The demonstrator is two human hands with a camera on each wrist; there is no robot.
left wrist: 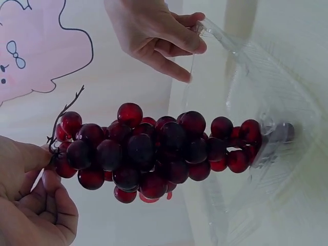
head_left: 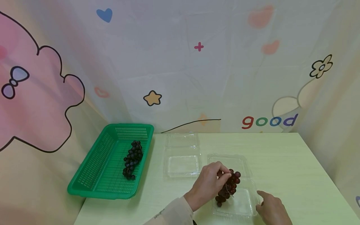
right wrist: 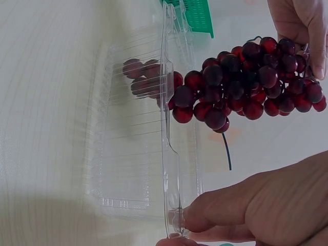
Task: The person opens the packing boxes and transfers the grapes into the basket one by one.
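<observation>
A bunch of dark red grapes [head_left: 234, 183] hangs from my left hand [head_left: 206, 181], whose thumb and fingertips pinch the stem at its top. Under it lies a clear plastic clamshell box [head_left: 244, 201] with its lid folded back. In the right wrist view, the lower grapes [right wrist: 195, 97] reach down past the rim, inside the box. My right hand [head_left: 272, 208] holds the right edge of the box; in the right wrist view its thumb [right wrist: 220, 207] pinches the rim. Seen from the left wrist, the bunch [left wrist: 148, 148] spans between the left fingers and the box.
A green plastic basket [head_left: 104, 194] stands at the left, with a bunch of black grapes [head_left: 133, 159] along its right side. A second open clear box [head_left: 182, 165] lies between basket and hands. Behind the table [head_left: 292, 162] hangs a printed curtain [head_left: 174, 62].
</observation>
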